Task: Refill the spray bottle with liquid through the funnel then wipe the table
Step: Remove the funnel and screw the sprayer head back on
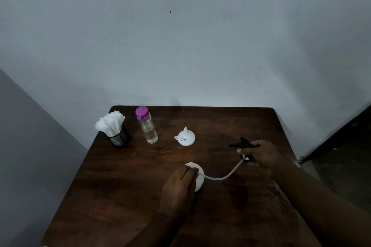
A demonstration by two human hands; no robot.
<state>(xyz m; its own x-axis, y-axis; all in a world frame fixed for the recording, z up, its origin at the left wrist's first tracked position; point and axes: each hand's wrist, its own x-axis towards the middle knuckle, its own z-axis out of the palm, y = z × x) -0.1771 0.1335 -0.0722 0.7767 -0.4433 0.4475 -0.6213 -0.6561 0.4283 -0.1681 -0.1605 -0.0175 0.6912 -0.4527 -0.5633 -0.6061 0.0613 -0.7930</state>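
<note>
My left hand is wrapped around the white spray bottle, which stands near the middle of the dark wooden table; most of the bottle is hidden by the hand. My right hand holds the black spray head off to the right, apart from the bottle. Its clear dip tube curves down from the head to the bottle's mouth. A white funnel lies upside down behind the bottle. Left of it stands a clear refill bottle with a purple cap, liquid in its lower part.
A black mesh cup holding white tissues stands at the table's far left corner. A pale wall runs behind the table. A dark floor edge lies to the right of the table.
</note>
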